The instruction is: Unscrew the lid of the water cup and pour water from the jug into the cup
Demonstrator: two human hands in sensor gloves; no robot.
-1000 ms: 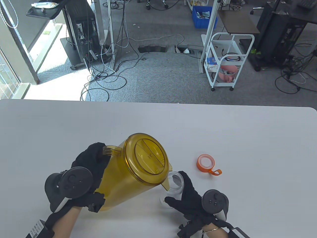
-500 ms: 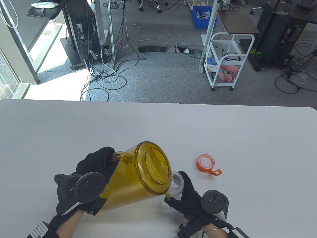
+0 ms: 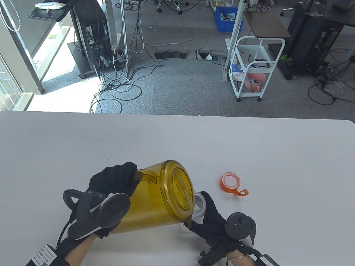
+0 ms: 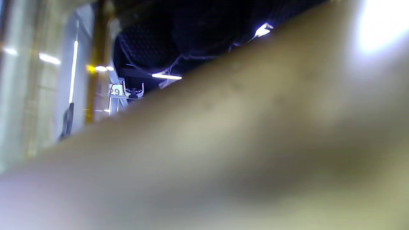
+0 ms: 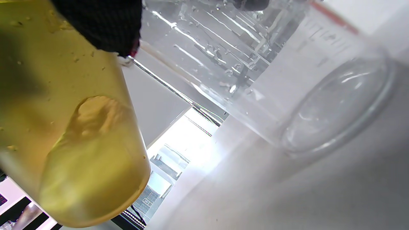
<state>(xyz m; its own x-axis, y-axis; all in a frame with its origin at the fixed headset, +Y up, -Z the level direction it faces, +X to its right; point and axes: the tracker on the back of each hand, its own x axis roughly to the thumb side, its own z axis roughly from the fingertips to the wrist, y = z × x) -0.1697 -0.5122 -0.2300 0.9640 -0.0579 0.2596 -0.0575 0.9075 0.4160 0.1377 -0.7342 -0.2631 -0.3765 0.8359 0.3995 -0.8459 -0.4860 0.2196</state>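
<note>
An amber plastic jug [image 3: 155,199] with a lid is tipped far over to the right, its spout above the mouth of a clear cup [image 3: 200,203]. My left hand [image 3: 113,180] grips the jug's handle. My right hand [image 3: 206,219] holds the cup upright on the table. In the right wrist view the cup [image 5: 271,76] shows wet clear walls beside the jug [image 5: 73,134], which holds water. The left wrist view is filled by the blurred jug wall [image 4: 243,143]. The orange cup lid [image 3: 231,182] lies on the table, right of the cup.
The white table [image 3: 277,155] stretches wide behind and to both sides of the hands. Beyond its far edge are a grey floor with cables, a white cart [image 3: 253,69] and a blue bin [image 3: 228,18].
My left hand has tilted the jug steadily further to the right, bringing its spout down over the cup's mouth. The right hand, the cup and the orange lid have stayed in place.
</note>
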